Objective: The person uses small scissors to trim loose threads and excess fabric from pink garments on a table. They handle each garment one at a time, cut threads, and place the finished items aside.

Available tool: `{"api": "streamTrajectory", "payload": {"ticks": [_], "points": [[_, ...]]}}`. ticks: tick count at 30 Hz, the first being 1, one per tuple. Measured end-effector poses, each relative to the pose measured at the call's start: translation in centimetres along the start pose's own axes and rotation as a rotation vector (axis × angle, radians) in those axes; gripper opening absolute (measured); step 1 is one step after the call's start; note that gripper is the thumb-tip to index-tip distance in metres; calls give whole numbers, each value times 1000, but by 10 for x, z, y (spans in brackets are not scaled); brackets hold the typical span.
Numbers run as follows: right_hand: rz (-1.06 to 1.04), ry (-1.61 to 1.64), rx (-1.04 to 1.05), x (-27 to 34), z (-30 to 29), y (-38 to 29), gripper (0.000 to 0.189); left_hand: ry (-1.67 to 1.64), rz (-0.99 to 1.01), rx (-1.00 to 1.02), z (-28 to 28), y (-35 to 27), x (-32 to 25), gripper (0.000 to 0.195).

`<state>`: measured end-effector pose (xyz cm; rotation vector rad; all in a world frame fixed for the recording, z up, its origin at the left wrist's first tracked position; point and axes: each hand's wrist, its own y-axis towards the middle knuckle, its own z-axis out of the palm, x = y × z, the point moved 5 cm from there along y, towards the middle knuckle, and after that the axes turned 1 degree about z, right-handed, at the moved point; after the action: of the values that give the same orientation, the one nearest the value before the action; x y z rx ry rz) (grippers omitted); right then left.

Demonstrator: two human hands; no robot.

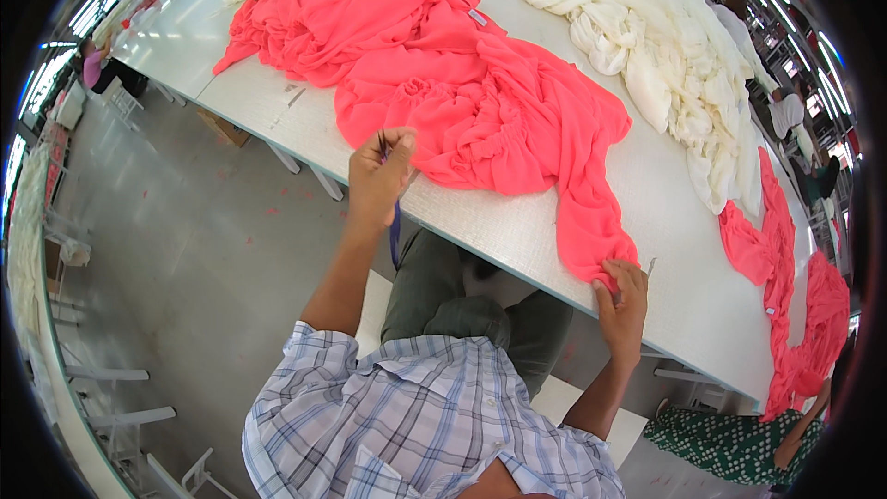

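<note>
A large heap of coral-pink garment fabric, with gathered elastic-like sections, lies on the white table in front of me. My right hand pinches the end of a narrow coral part near the table's front edge. Raised at the table edge, left of that end, my left hand is closed around a small dark pointed tool, mostly hidden by the fingers; its exact kind is unclear. A purple-blue ribbon hangs below this hand.
Cream fabric is piled at the far right of the table. More coral garments trail over its right end, beside a seated person in a green patterned garment. Another person sits at the far left. A cardboard box stands under the table.
</note>
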<state>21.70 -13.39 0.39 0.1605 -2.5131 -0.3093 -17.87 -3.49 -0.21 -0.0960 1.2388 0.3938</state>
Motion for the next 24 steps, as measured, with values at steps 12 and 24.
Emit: {"api": "streamTrajectory", "payload": {"ticks": [12,24], "points": [[208,-194,-235,-62,-63,-26,35,725,253,175,-24,115,18,14],[336,-525,-783,-205,-188,-78,20,15,447,-500,-119,126,-35,19]]}}
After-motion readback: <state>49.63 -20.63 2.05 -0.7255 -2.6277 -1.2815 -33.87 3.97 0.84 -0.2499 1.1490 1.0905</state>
